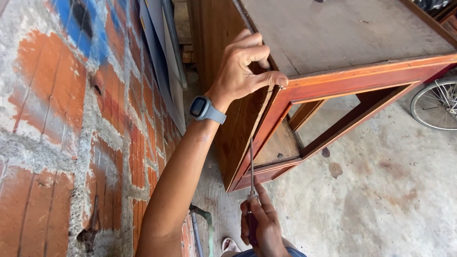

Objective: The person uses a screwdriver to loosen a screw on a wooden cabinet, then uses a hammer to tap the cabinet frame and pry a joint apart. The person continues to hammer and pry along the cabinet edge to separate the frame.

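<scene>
wooden cabinet [333,38], reddish-brown, standing on concrete floor [390,190] next to painted brick wall [57,119]. left hand [245,64], w/ grey watch [205,109] on wrist, curled over top front corner of cabinet, fingers closed tight on edge, thumb and forefinger pinching right at corner joint. right hand [261,223] low in view, wrapped shut round dark handle of long screwdriver [251,181]; thin shaft running up along front edge of cabinet side, tip hidden behind frame so can't tell what it meets. likely risks: tip slipping off and gouging wood or jabbing left fingers above, esp. w/ shaft so long and angle so steep. bike wheel [435,104] at far right, well apart.
</scene>
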